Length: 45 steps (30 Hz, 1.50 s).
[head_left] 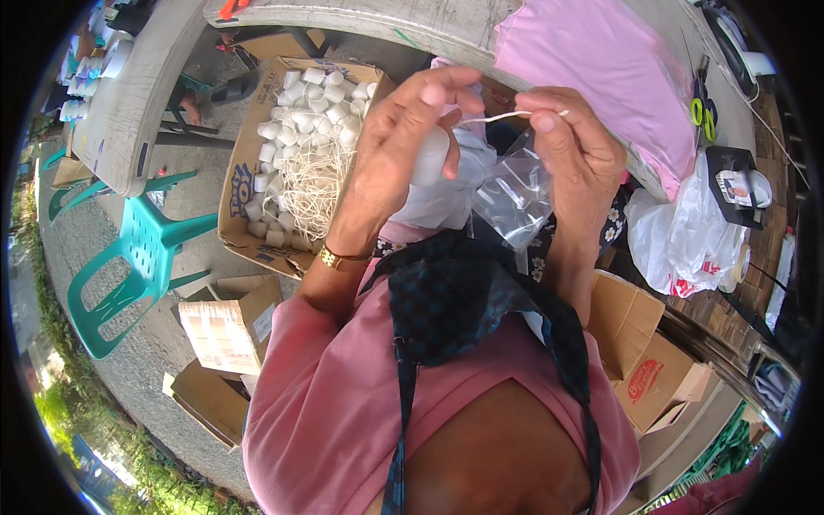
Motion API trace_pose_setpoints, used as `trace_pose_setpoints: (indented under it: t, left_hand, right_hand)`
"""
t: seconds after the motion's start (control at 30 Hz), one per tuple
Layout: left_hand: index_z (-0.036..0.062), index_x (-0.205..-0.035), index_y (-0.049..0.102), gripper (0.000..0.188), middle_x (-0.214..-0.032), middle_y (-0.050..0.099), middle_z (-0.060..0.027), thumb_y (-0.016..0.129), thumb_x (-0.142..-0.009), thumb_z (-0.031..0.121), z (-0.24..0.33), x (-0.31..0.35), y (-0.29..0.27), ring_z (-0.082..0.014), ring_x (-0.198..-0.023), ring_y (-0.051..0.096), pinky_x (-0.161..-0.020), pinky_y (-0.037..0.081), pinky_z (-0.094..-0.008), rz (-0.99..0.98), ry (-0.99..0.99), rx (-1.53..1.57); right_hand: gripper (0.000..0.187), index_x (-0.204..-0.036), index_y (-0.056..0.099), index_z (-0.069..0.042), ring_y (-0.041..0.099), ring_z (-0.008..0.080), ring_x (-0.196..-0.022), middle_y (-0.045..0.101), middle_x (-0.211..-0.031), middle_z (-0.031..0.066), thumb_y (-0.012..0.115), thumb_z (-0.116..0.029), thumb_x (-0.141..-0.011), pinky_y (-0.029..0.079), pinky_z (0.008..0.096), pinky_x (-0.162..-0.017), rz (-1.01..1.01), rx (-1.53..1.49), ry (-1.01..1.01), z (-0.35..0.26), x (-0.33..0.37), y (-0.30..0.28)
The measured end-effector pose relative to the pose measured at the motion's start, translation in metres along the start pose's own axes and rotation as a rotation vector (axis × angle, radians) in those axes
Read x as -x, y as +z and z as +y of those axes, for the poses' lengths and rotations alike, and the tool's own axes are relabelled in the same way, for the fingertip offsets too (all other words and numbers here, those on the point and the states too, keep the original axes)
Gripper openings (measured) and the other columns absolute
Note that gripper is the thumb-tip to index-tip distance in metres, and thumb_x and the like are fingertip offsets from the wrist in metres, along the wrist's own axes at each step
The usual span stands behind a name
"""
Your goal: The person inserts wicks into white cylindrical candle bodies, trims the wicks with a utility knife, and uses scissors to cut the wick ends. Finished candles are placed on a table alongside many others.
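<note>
My left hand (397, 137) is curled around a small white candle-like cylinder (430, 158), partly hidden by the fingers. Thumb and forefinger of my right hand (577, 153) pinch a thin white cord (502, 117), whose short end pokes out past them. The cord runs left toward the cylinder; where it meets it is hidden behind my left fingers. A clear plastic bag (517, 196) hangs between my hands, over my lap. To the left, an open cardboard box (238, 202) holds many similar white cylinders (322, 101) with a tangle of pale cord (313, 190) on top.
Pink cloth (592, 64) lies on the table (365, 15) ahead, with green-handled scissors (704, 116) beside it. White plastic bags (678, 245) sit at the right. A green plastic chair (142, 249) stands left, and cardboard boxes (227, 326) flank me on both sides.
</note>
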State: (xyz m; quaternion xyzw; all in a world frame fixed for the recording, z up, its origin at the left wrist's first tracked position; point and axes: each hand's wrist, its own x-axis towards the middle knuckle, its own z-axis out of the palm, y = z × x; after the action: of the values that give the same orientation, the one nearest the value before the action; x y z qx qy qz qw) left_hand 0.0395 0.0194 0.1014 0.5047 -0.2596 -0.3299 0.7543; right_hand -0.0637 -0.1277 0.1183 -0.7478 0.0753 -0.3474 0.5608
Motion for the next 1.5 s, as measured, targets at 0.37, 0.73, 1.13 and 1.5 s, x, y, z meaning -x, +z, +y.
trace_pose_setpoints:
  t: [0.37,0.73,1.13,1.5]
  left_hand:
    - [0.0054,-0.146,0.016,0.082,-0.123,0.049,-0.0195,0.058,-0.076,0.004,0.013,-0.002,0.0,-0.0262,-0.096,0.057,-0.093,0.045,-0.0426,-0.292,0.107,-0.08]
    - [0.0044,-0.107,0.063,0.045,-0.141,0.038,-0.0206,0.071,-0.063,-0.006,0.015,0.001,-0.006,-0.0304,-0.112,0.058,-0.089,0.05,-0.0367,0.033,0.554,-0.771]
    - [0.002,-0.105,0.065,0.046,-0.125,0.051,-0.0132,0.071,-0.06,-0.007,0.014,0.003,-0.014,-0.0214,-0.099,0.06,-0.077,0.051,-0.0299,0.106,0.611,-0.751]
    - [0.004,-0.106,0.067,0.046,-0.123,0.053,-0.0102,0.073,-0.061,-0.006,0.012,0.003,-0.014,-0.0209,-0.096,0.061,-0.077,0.052,-0.0305,0.105,0.626,-0.822]
  right_hand:
    - [0.023,-0.114,0.065,-0.005,0.048,0.007,-0.063,0.062,-0.08,0.0056,0.054,-0.011,-0.094,0.039,0.0206,-0.056,-0.13,0.227,0.07,-0.014,0.013,-0.017]
    - [0.016,-0.082,0.061,-0.007,0.052,0.0118,-0.049,0.057,-0.064,0.0032,0.067,0.004,-0.073,0.04,0.0258,-0.046,-0.149,0.363,-0.153,-0.032,-0.001,0.008]
    - [0.023,-0.078,0.06,-0.009,0.053,0.0215,-0.05,0.053,-0.062,0.0043,0.07,0.003,-0.061,0.043,0.0311,-0.046,-0.081,0.595,-0.524,-0.023,-0.01,0.032]
    - [0.019,-0.078,0.057,-0.008,0.059,0.0224,-0.057,0.057,-0.067,0.0047,0.07,0.0,-0.066,0.047,0.0311,-0.051,-0.132,0.712,-0.53,-0.025,-0.007,0.028]
